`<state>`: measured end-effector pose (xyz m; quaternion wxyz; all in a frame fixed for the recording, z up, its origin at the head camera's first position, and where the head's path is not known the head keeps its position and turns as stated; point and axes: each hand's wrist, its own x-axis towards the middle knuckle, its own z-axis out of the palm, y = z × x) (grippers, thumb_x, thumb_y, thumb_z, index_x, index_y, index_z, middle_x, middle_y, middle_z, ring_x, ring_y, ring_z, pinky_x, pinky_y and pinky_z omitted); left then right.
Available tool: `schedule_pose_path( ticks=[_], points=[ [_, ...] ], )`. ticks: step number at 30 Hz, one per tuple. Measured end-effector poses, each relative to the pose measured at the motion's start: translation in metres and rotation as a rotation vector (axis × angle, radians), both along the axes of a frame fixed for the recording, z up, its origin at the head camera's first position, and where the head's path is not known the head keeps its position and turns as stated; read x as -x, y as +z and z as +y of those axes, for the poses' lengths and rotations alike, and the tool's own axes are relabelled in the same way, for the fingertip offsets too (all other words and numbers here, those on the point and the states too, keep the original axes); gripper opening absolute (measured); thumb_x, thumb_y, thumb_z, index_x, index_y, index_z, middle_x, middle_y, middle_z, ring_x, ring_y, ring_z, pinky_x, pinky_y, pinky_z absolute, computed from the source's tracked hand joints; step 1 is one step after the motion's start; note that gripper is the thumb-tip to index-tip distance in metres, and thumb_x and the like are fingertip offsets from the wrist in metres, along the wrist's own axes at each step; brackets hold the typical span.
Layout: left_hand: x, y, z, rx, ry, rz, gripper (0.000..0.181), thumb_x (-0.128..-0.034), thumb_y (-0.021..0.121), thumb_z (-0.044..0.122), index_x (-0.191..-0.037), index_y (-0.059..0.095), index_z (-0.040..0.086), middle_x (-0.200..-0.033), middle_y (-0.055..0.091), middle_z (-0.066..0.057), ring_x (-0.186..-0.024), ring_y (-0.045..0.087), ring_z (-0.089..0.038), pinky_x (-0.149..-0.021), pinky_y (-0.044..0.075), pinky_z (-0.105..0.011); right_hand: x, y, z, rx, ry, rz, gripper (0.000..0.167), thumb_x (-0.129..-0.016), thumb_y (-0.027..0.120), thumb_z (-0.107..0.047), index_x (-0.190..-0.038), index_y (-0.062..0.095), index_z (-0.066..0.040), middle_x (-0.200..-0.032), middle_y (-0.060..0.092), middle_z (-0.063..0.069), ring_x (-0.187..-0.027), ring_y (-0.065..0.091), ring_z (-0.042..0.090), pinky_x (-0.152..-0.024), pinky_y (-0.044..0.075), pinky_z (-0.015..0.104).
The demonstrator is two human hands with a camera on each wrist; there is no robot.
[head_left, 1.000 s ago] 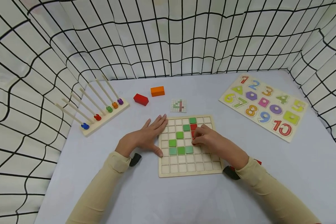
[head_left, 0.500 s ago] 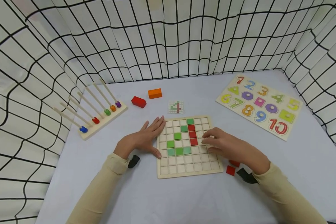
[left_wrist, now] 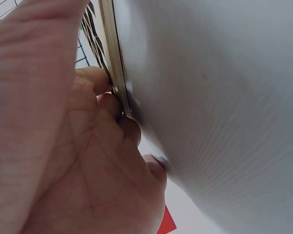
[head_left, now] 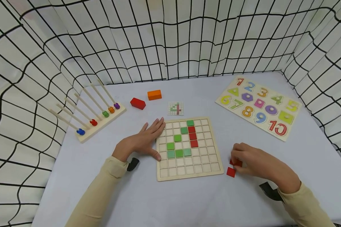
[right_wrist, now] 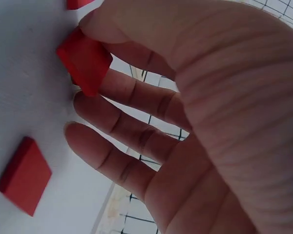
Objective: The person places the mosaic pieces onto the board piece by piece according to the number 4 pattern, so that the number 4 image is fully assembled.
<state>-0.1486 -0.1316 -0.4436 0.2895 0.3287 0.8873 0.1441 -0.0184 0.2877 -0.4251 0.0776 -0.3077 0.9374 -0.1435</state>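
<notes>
A wooden grid board (head_left: 191,176) lies in the middle of the head view, with green tiles (head_left: 177,138) and a column of red tiles (head_left: 193,136) in its cells. My left hand (head_left: 140,142) rests with fingers spread along the board's left edge; in the left wrist view its fingertips touch the board's side (left_wrist: 118,58). To the right of the board, my right hand (head_left: 254,162) pinches a red square tile (right_wrist: 86,61) between thumb and fingers, tilted at the table surface. Another loose red tile (head_left: 231,172) lies beside that hand, and one more (right_wrist: 25,176) shows in the right wrist view.
A small pattern card (head_left: 175,108) lies behind the board. Farther left are a red block (head_left: 138,103), an orange block (head_left: 154,95) and a peg stand (head_left: 102,125) with coloured beads. A number puzzle (head_left: 261,107) lies back right. Black netting (head_left: 173,47) surrounds the table.
My right hand has left the red column on the board, moved right and toward me, and now pinches a loose red tile. My left hand has stayed at the board's edge.
</notes>
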Motion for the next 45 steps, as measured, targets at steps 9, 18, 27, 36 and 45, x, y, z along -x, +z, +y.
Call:
schedule_pose_path(
  ticks=[9,18,27,36,45],
  points=[
    [-0.001,-0.001,0.000,-0.005,0.004,-0.005,0.141,-0.0779,0.092,0.053,-0.172,-0.002,0.007,-0.182,-0.015,-0.012,-0.170,-0.013,-0.035,-0.135,-0.007,-0.065,-0.010,-0.014,0.005,0.089,0.022,0.147,0.034,-0.075,0.091,-0.001,-0.083,0.065,-0.021,-0.095,0.057,-0.009,-0.089,0.050,0.004,-0.071,0.054,0.019],
    [-0.002,0.004,0.000,-0.006,-0.001,-0.005,0.140,-0.0785,0.093,0.051,-0.172,0.000,0.005,-0.182,-0.013,-0.014,-0.170,-0.012,-0.037,-0.135,-0.007,-0.066,-0.005,-0.012,0.004,0.162,0.080,0.272,0.039,-0.070,0.096,0.000,-0.088,0.070,-0.023,-0.099,0.061,-0.011,-0.091,0.055,0.004,-0.077,0.055,0.013],
    [-0.003,0.004,0.000,-0.009,0.002,-0.009,0.140,-0.0778,0.093,0.050,-0.172,0.000,0.005,-0.182,-0.013,-0.014,-0.170,-0.012,-0.037,-0.135,-0.007,-0.066,0.010,-0.008,-0.011,0.265,0.164,0.341,0.039,-0.068,0.096,0.001,-0.097,0.074,-0.014,-0.106,0.066,-0.004,-0.098,0.061,0.009,-0.084,0.057,0.015],
    [-0.003,0.003,-0.001,-0.001,0.000,-0.002,0.140,-0.0783,0.093,0.052,-0.172,-0.001,0.005,-0.182,-0.013,-0.014,-0.170,-0.011,-0.037,-0.135,-0.007,-0.066,0.028,-0.010,-0.038,0.315,0.217,0.298,0.034,-0.073,0.096,-0.001,-0.098,0.076,-0.011,-0.109,0.068,0.000,-0.100,0.064,0.011,-0.083,0.059,0.016],
    [-0.003,0.003,0.001,0.002,-0.003,-0.003,0.141,-0.0786,0.093,0.051,-0.172,-0.002,0.005,-0.182,-0.013,-0.014,-0.170,-0.012,-0.037,-0.135,-0.007,-0.066,0.041,-0.014,-0.067,0.350,0.307,0.283,0.028,-0.079,0.095,-0.006,-0.100,0.077,-0.010,-0.110,0.067,0.001,-0.101,0.062,0.011,-0.083,0.060,0.020]
  ],
)
